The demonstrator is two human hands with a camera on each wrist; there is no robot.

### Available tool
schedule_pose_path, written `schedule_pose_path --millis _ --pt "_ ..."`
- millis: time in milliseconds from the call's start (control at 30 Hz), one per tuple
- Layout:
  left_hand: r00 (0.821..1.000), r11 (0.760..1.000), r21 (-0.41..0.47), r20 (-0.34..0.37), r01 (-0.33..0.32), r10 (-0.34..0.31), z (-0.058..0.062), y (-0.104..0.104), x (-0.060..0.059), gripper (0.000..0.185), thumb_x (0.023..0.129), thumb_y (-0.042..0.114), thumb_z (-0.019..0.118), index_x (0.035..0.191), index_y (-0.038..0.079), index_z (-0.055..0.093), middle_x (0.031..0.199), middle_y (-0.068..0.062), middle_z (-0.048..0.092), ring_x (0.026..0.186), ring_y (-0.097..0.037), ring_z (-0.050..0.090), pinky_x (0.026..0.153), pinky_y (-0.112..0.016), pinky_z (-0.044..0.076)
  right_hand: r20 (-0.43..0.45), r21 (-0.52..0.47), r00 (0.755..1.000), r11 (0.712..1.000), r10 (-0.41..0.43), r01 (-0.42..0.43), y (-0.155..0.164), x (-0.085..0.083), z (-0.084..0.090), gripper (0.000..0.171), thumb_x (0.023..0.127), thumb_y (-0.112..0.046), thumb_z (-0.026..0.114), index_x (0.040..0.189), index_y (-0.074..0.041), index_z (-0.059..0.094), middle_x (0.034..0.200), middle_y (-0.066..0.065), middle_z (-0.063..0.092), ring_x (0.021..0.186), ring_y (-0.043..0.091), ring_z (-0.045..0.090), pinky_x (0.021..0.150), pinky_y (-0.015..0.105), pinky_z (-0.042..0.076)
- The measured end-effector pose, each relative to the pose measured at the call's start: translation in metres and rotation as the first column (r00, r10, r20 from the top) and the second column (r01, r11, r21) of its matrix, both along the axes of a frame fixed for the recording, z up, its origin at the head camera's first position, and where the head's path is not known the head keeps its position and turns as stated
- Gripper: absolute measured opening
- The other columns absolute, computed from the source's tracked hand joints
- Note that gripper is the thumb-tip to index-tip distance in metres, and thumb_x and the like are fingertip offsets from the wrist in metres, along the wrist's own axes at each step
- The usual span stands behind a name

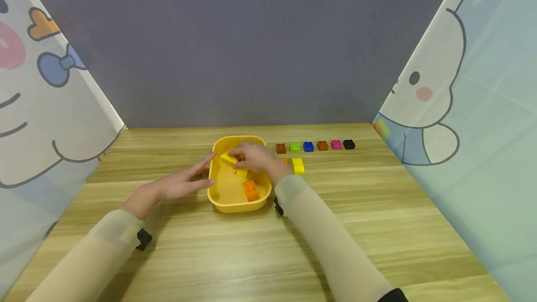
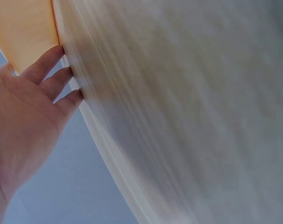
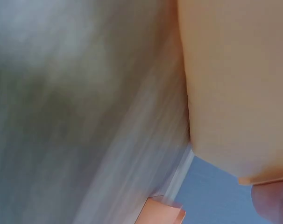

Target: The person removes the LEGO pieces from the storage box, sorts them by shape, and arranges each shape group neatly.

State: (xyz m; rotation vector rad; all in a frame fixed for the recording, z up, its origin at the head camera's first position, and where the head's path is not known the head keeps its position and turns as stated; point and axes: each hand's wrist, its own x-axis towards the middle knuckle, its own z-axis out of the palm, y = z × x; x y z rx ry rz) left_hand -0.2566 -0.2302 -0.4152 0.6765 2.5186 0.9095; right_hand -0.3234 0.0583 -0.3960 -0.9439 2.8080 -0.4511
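Observation:
A yellow plastic bin [image 1: 226,209] stands on the wooden table and contains several toy bricks. My left hand [image 1: 180,184] steadies its left side, fingers stretched out and tips against the wall; in the left wrist view these fingers [image 2: 53,84] reach along the bin's base. Over the far right rim, my right hand [image 1: 256,156] dips inside with bent fingers. Its fingertips are right at a yellow brick [image 1: 228,159]; whether they pinch it I cannot tell. Just below lies another yellow brick [image 1: 242,173], and an orange brick [image 1: 250,190] rests nearer the front.
Right of the bin runs a row of bricks: brown [image 1: 280,148], green [image 1: 295,147], blue [image 1: 308,147], another brown [image 1: 322,146], pink [image 1: 336,145] and black [image 1: 349,144]. Before them lie a yellow brick [image 1: 298,166] and a partly hidden orange one [image 1: 284,161]. A grey panel [image 1: 251,59] rises behind.

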Motion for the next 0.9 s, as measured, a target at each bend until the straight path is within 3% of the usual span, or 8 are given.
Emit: schedule_pose_path --millis 100,267,433,533,667,900 --pt "1.000 1.000 0.003 0.003 -0.001 0.001 -0.0005 -0.0002 0.0009 0.090 0.111 0.057 0.056 0.177 0.042 -0.003 0.173 -0.030 0.038 0.159 -0.054 0.039 0.123 -0.080 0.032 -0.005 0.010 1.000 1.000 0.016 -0.016 0.0007 0.0012 -0.0012 0.041 0.109 -0.036 0.071 0.151 -0.032 0.069 0.149 -0.003 0.068 0.132 0.019 0.065 0.118 0.043 0.053" --pt "1.000 1.000 0.003 0.001 -0.007 0.007 -0.0006 -0.0001 0.0003 0.089 0.111 0.058 0.056 0.177 0.043 -0.002 0.173 -0.030 0.038 0.159 -0.054 0.039 0.123 -0.080 0.031 0.003 -0.017 0.999 0.999 0.042 -0.042 0.0031 0.0007 -0.0017 0.036 0.109 -0.024 0.072 0.142 -0.035 0.074 0.141 -0.007 0.071 0.121 0.016 0.068 0.109 0.040 0.056" --pt "1.000 1.000 0.012 0.008 -0.014 0.014 -0.0012 0.0000 -0.0006 0.089 0.111 0.059 0.056 0.177 0.042 -0.001 0.173 -0.029 0.039 0.159 -0.053 0.039 0.124 -0.079 0.032 0.021 -0.001 0.999 0.999 0.042 -0.042 0.0030 -0.0015 -0.0026 0.040 0.105 -0.041 0.076 0.145 -0.041 0.072 0.140 -0.013 0.071 0.124 0.013 0.067 0.110 0.040 0.055" --pt "1.000 1.000 0.016 0.009 -0.017 0.017 -0.0021 0.0007 -0.0008 0.090 0.110 0.060 0.057 0.178 0.040 0.000 0.173 -0.027 0.041 0.159 -0.050 0.041 0.125 -0.077 0.033 0.008 0.046 0.997 0.996 0.071 -0.072 0.0022 -0.0019 -0.0024 0.044 0.107 -0.053 0.070 0.149 -0.040 0.069 0.141 -0.012 0.071 0.129 0.014 0.066 0.114 0.041 0.053" --pt "1.000 1.000 0.016 -0.002 -0.010 0.010 -0.0038 0.0006 -0.0015 0.091 0.111 0.059 0.057 0.178 0.038 0.000 0.171 -0.027 0.043 0.158 -0.050 0.043 0.124 -0.076 0.035 -0.015 0.088 0.994 0.990 0.110 -0.108 0.0022 -0.0015 -0.0019 0.040 0.110 -0.050 0.064 0.148 -0.038 0.071 0.142 -0.008 0.070 0.134 0.017 0.063 0.118 0.042 0.051" --pt "1.000 1.000 0.011 0.005 -0.010 0.010 -0.0025 0.0009 -0.0009 0.090 0.111 0.059 0.057 0.178 0.040 -0.001 0.172 -0.028 0.041 0.159 -0.051 0.041 0.124 -0.077 0.034 0.044 0.045 0.994 0.994 0.098 -0.100 0.0046 -0.0011 -0.0010 0.033 0.106 -0.044 0.074 0.139 -0.040 0.074 0.135 -0.014 0.074 0.126 0.012 0.064 0.114 0.039 0.052"
